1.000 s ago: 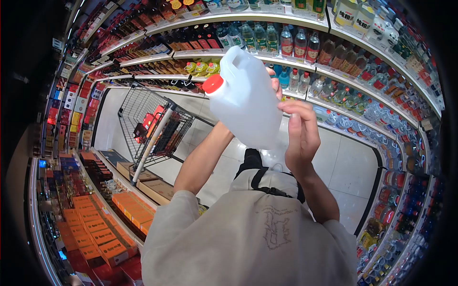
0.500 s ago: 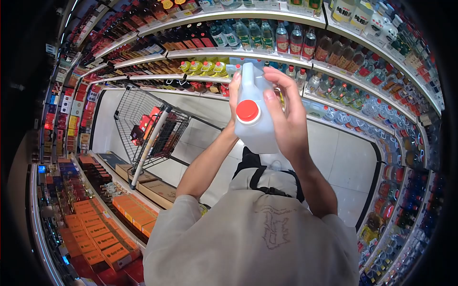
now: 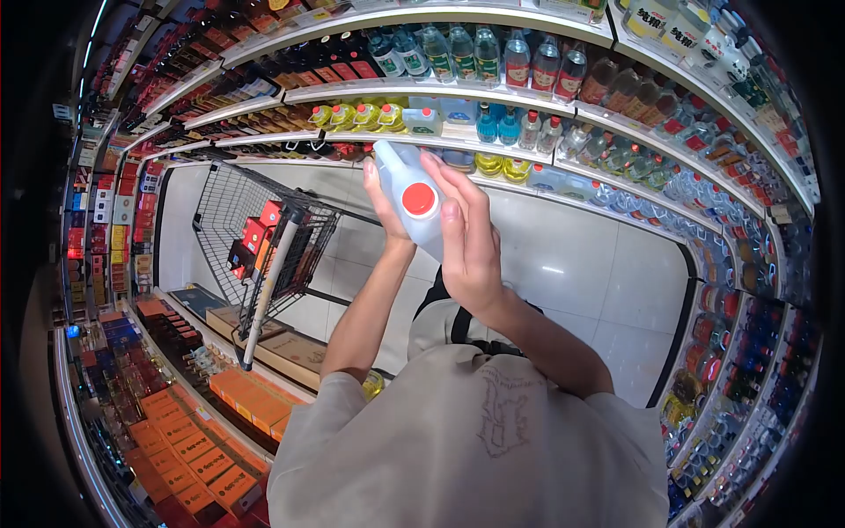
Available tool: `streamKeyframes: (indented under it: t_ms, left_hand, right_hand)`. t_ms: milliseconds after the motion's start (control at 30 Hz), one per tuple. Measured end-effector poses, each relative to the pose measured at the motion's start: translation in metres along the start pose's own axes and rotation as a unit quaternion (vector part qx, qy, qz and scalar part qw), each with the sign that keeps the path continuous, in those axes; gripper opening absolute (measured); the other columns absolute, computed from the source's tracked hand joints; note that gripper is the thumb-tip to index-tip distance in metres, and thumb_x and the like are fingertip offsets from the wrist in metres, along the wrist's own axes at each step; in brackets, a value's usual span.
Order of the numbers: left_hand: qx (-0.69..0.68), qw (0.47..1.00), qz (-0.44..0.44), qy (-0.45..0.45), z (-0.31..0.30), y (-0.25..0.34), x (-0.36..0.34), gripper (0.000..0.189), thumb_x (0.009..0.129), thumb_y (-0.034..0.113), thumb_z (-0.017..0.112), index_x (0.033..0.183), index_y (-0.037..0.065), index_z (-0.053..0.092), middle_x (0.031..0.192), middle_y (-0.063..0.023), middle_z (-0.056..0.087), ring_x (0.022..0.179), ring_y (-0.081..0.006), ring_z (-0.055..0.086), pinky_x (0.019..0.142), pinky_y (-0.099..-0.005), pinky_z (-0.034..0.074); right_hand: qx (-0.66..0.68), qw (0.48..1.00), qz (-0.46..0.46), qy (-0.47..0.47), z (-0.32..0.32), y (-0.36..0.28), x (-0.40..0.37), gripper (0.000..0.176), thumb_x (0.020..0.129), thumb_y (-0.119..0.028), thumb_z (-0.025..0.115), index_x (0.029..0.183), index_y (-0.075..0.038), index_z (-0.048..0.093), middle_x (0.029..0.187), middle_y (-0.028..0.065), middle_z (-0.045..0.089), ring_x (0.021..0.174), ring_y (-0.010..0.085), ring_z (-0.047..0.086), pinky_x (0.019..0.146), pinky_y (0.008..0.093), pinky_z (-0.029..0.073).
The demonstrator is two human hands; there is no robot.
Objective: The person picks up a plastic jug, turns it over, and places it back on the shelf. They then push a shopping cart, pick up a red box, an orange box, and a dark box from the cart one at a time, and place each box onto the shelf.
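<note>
A translucent white plastic jug with a red screw cap is held between my two hands in front of my chest, its cap facing up toward me. My left hand presses against the jug's left side, thumb up near the handle. Along the right side lies my right hand, its fingers stretched over the jug's wall. The jug's underside and the ends of some fingers are hidden. Behind it, a similar jug with a red cap stands on the shelf beside yellow-filled jugs.
A shopping cart with red boxes inside stands on the left. Curved shelves full of bottles run across the front and down the right. Orange boxes are stacked at the lower left. Pale tiled floor lies beyond my hands.
Both hands have carried the jug left and slightly lower in view, tilting it so its handle points to the upper left. My right hand has turned with it.
</note>
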State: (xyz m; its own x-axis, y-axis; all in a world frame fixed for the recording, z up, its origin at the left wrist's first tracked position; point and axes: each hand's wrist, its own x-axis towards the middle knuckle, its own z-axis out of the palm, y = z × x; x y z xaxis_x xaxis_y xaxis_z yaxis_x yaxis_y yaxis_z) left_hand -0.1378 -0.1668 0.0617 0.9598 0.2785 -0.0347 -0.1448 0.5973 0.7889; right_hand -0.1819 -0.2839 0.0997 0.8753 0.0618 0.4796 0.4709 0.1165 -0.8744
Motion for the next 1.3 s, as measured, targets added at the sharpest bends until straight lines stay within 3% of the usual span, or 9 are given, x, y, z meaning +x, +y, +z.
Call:
streamKeyframes:
  t_ms: [167, 233, 300, 500, 600, 767, 867, 933, 1300]
  left_hand:
    - [-0.012, 1.0, -0.001, -0.008, -0.058, -0.004, 0.052, 0.074, 0.097, 0.074, 0.037, 0.11, 0.005, 0.058, 0.099, -0.0137, 0.064, 0.085, -0.0277, 0.063, 0.075, -0.0399, 0.053]
    - [-0.072, 0.996, -0.022, 0.051, -0.062, -0.001, 0.068, 0.077, 0.097, 0.075, 0.035, 0.112, 0.004, 0.059, 0.093, -0.0158, 0.065, 0.082, -0.0306, 0.063, 0.075, -0.0418, 0.054]
    - [0.014, 0.998, -0.003, 0.061, -0.082, 0.001, 0.08, 0.076, 0.098, 0.074, 0.032, 0.112, 0.004, 0.059, 0.091, -0.0165, 0.066, 0.08, -0.031, 0.064, 0.075, -0.0427, 0.054]
    - [0.033, 0.996, -0.016, 0.082, -0.124, -0.001, 0.138, 0.076, 0.099, 0.073, 0.029, 0.112, 0.004, 0.06, 0.095, -0.0158, 0.067, 0.083, -0.0296, 0.065, 0.075, -0.0432, 0.055]
    - [-0.023, 0.998, -0.036, 0.038, -0.118, 0.009, 0.157, 0.076, 0.099, 0.073, 0.03, 0.114, 0.004, 0.06, 0.095, -0.014, 0.067, 0.085, -0.028, 0.065, 0.079, -0.0431, 0.054]
    - [-0.19, 0.974, -0.122, -0.009, -0.133, 0.005, 0.182, 0.082, 0.101, 0.07, 0.019, 0.117, 0.0, 0.06, 0.098, -0.0143, 0.064, 0.088, -0.0291, 0.06, 0.084, -0.0441, 0.051]
    - [-0.206, 0.968, -0.115, -0.086, -0.143, -0.005, 0.186, 0.068, 0.105, 0.062, 0.031, 0.121, 0.003, 0.059, 0.098, -0.0116, 0.061, 0.093, -0.0268, 0.058, 0.091, -0.0431, 0.048]
    - [-0.087, 0.975, -0.04, -0.2, -0.151, -0.006, 0.195, 0.04, 0.105, 0.044, 0.055, 0.126, 0.011, 0.055, 0.11, -0.0069, 0.059, 0.106, -0.024, 0.055, 0.102, -0.0439, 0.044]
    - [-0.121, 0.958, -0.058, -0.252, -0.128, 0.033, 0.219, 0.025, 0.106, 0.037, 0.051, 0.119, 0.016, 0.055, 0.095, -0.004, 0.055, 0.092, -0.0255, 0.058, 0.099, -0.0525, 0.048]
  right_hand:
    - [-0.075, 0.995, -0.069, -0.022, 0.023, 0.026, 0.005, 0.04, 0.106, 0.0, 0.048, 0.145, 0.005, 0.042, 0.146, 0.0255, 0.059, 0.139, 0.0397, 0.056, 0.116, 0.0452, 0.044]
    - [-0.082, 0.994, -0.066, -0.026, 0.025, 0.033, 0.01, 0.042, 0.104, 0.001, 0.05, 0.145, 0.004, 0.042, 0.146, 0.0233, 0.06, 0.136, 0.0391, 0.058, 0.115, 0.0457, 0.046]
    - [-0.085, 0.994, -0.058, -0.032, 0.027, 0.039, 0.009, 0.045, 0.102, 0.002, 0.052, 0.146, 0.003, 0.043, 0.147, 0.0212, 0.06, 0.134, 0.0384, 0.06, 0.114, 0.0462, 0.048]
    - [-0.17, 0.957, -0.024, -0.234, 0.027, 0.064, -0.007, 0.028, 0.094, 0.001, 0.067, 0.122, -0.003, 0.063, 0.126, 0.0139, 0.074, 0.115, 0.0307, 0.072, 0.107, 0.0428, 0.054]
    - [-0.174, 0.962, 0.079, -0.193, 0.031, 0.094, -0.011, 0.027, 0.091, -0.006, 0.076, 0.117, -0.006, 0.069, 0.092, 0.0079, 0.072, 0.082, 0.026, 0.07, 0.077, 0.0351, 0.058]
    - [-0.125, 0.945, 0.29, -0.089, 0.061, 0.115, 0.023, 0.019, 0.098, -0.007, 0.072, 0.115, 0.0, 0.066, 0.091, 0.0095, 0.071, 0.081, 0.0181, 0.07, 0.078, 0.031, 0.056]
    - [0.03, 0.913, 0.401, -0.068, 0.076, 0.132, 0.03, 0.013, 0.103, -0.006, 0.065, 0.112, 0.004, 0.066, 0.097, 0.0063, 0.069, 0.095, 0.0141, 0.069, 0.093, 0.03, 0.053]
    - [0.054, 0.911, 0.403, -0.07, 0.084, 0.136, 0.03, 0.013, 0.103, -0.006, 0.065, 0.111, 0.004, 0.067, 0.099, 0.0068, 0.069, 0.097, 0.0144, 0.068, 0.094, 0.0298, 0.053]
    - [0.056, 0.944, 0.302, -0.117, 0.104, 0.133, 0.055, 0.011, 0.097, -0.004, 0.068, 0.104, 0.003, 0.064, 0.101, 0.0083, 0.064, 0.093, 0.0173, 0.061, 0.088, 0.03, 0.047]
